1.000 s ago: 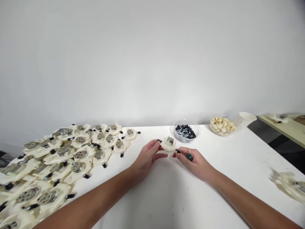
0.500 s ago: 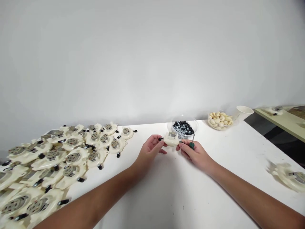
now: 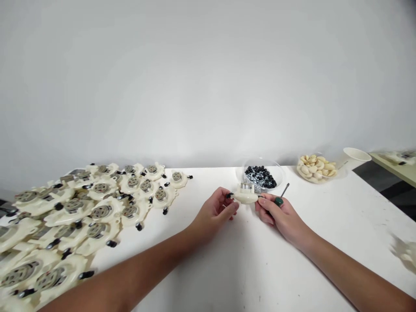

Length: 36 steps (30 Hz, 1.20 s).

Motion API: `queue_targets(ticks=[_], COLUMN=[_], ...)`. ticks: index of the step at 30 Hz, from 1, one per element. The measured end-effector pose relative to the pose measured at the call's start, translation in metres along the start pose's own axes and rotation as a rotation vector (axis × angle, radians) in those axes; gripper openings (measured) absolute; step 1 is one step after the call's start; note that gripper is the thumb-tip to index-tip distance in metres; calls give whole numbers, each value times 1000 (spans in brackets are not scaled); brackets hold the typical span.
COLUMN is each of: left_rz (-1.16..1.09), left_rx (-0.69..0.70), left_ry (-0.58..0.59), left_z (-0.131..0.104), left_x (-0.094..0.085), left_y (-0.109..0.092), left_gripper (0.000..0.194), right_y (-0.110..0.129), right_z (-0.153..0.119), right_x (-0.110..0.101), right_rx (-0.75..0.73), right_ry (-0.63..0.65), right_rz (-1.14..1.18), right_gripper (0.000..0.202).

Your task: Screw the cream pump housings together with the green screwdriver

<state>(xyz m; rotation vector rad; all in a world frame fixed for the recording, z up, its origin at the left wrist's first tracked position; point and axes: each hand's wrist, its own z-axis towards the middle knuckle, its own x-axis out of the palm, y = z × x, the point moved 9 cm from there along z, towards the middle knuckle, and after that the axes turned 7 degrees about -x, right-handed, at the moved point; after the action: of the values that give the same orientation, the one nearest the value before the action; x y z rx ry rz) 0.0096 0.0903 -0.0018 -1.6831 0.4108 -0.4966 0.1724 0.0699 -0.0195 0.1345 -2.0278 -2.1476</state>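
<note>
Holding one cream plastic motor housing (image 3: 247,198) between both hands, in front of the clear bowl and roughly level, silvery cylindrical motor (image 3: 246,188) facing up. Black fittings stick out at both ends.

Left hand (image 3: 215,213): fingers curled at the housing's left end, around the black fitting (image 3: 229,196), thumb below, near the body. Can't tell if they actually grip it.

Right hand (image 3: 280,215): thumb and fingers pinch the right end. Same fingers also grasp a green-handled screwdriver (image 3: 278,201), metal shaft (image 3: 286,189) angled up and right, away from the housing.

Just behind: clear round plastic bowl (image 3: 281,173) with small shiny black parts (image 3: 260,177). Further right, second clear plastic bowl (image 3: 299,172) with cream curved pieces (image 3: 317,167), next to a white tapered cup (image 3: 356,156).

Left side of the white tabletop (image 3: 201,277): big overlapping spread of similar cream housings (image 3: 104,210), with round grey motors and black fittings. Right edge: blurred cream part (image 3: 406,252), cut off by frame. Beyond the far right corner: pale green surface (image 3: 401,171), more cream parts on it. Plain pale wall (image 3: 208,86) behind.
</note>
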Motion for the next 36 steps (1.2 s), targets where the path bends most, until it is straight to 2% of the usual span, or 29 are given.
queue_targets(ticks=[3, 6, 11, 14, 17, 20, 23, 26, 30, 33, 36], left_rz=[120, 92, 46, 61, -21, -161, -246, -243, -148, -9, 193], left_rx=[29, 32, 39, 22, -38, -101, -166, -208, -236, -217, -124], left_ry=[19, -13, -102, -99, -89, -76, -26, 22, 105, 179, 235], left_z=[-5, -6, -7, -8, -6, -2, 3, 3, -1, -5, -9], left_x=[4, 0, -9, -8, -9, -12, -13, -12, -4, 4, 10], left_y=[-8, -11, -8, -6, 0, 5, 7, 8, 8, 5, -3], left_gripper=[27, 36, 36, 36, 37, 37, 34, 33, 33, 32, 33], right_y=[-3, -1, 22, 31, 28, 19, 19, 22, 23, 23, 21], right_z=[1, -2, -11, -17, -23, -22, -15, -13, -19, -19, -16], right_x=[-2, 1, 26, 41, 49, 42, 24, 16, 27, 25, 20], right_rx=[-2, 23, -26, -78, -61, -6, 3, 42, 161, 167, 134], right_ry=[-3, 33, 221, 313, 380, 333, 166, 92, 180, 139, 79], right_rz=[12, -65, -345, -412, -416, -356, -319, -221, 18, -23, -95], right_gripper=[39, 39, 34, 32, 30, 35, 41, 32, 6, 13, 17])
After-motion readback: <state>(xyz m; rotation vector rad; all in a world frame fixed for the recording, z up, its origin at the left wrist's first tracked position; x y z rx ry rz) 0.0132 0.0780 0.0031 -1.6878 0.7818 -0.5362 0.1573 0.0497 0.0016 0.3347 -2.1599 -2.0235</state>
